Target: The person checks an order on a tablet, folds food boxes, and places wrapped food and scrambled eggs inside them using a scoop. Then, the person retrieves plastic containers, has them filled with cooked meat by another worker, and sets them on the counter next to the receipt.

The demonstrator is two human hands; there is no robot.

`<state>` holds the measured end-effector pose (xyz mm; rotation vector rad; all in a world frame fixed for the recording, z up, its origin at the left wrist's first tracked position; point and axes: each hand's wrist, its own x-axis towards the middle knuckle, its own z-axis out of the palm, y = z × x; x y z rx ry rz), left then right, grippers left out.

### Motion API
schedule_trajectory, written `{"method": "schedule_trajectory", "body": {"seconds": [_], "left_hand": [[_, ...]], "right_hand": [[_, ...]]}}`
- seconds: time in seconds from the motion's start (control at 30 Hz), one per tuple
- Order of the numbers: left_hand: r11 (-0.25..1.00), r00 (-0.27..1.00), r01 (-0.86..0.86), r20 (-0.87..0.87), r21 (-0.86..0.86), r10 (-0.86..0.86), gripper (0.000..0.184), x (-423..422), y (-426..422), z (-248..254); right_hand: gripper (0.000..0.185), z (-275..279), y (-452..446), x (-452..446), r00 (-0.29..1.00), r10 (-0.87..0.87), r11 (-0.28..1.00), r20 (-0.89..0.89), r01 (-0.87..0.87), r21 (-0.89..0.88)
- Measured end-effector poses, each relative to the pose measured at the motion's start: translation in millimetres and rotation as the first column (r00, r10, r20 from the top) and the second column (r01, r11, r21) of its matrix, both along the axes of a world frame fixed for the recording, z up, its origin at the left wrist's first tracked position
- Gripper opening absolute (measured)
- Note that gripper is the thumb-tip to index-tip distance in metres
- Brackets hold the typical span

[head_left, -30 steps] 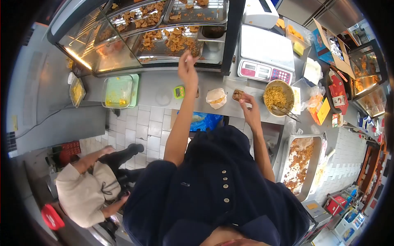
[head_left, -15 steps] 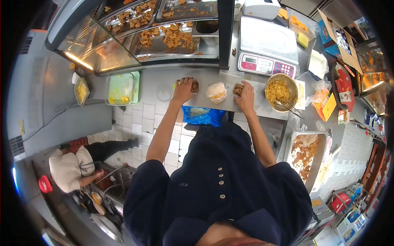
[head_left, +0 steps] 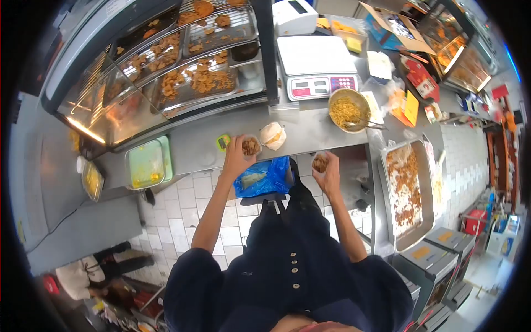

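My left hand (head_left: 237,156) is closed round a small clear cup of brown food pieces (head_left: 251,146), held at the counter's front edge. A second small cup of similar brown pieces (head_left: 320,162) is in my right hand (head_left: 330,174), out past the counter edge above the floor. Between them, a white-wrapped bun-like item (head_left: 272,135) with a yellowish band sits on the steel counter (head_left: 204,130). Just left of my left hand lies a small yellow-green device with a dark display (head_left: 223,142). Below the counter edge is a blue plastic bag (head_left: 271,176) lining a bin.
A metal bowl of noodles (head_left: 348,110) with tongs stands right, beside the weighing scale (head_left: 318,66). A glass case with trays of fried food (head_left: 204,77) is behind. Left is a green-rimmed tray (head_left: 148,162); right, a large steel pan (head_left: 412,193). Another person (head_left: 83,276) is lower left.
Both hands have drawn the cups back toward me, the right one off the counter. The view has shifted, and the small yellow-green device now shows fully beside my left hand.
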<state>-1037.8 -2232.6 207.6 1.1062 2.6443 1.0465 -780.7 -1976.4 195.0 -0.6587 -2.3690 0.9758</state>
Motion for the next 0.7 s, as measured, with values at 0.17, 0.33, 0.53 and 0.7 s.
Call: {"method": "schedule_trajectory", "body": {"seconds": [0.17,0.33,0.53,0.7], "left_hand": [[0.979,0.969,0.173,0.161,0.111,-0.190,0.079,78,-17,-1],[0.897,0.870,0.432,0.219,0.092,-0.442,0.085,180,-1,6],[0.685,0.627,0.684,0.278,0.253,-0.728,0.101,334,72,19],[0.521,0.514,0.804,0.106,0.285,-0.851,0.103,488,146,24]], "right_hand": [[0.078,-10,-73,118,0.971,-0.226,0.972,0.084,0.230,-0.054],[0.078,-6,-123,228,0.866,-0.468,0.858,0.173,0.493,-0.144],[0.072,20,-141,363,0.627,-0.779,0.616,0.019,0.771,-0.161],[0.073,15,-142,505,0.442,-0.897,0.441,-0.029,0.887,-0.138]]}}
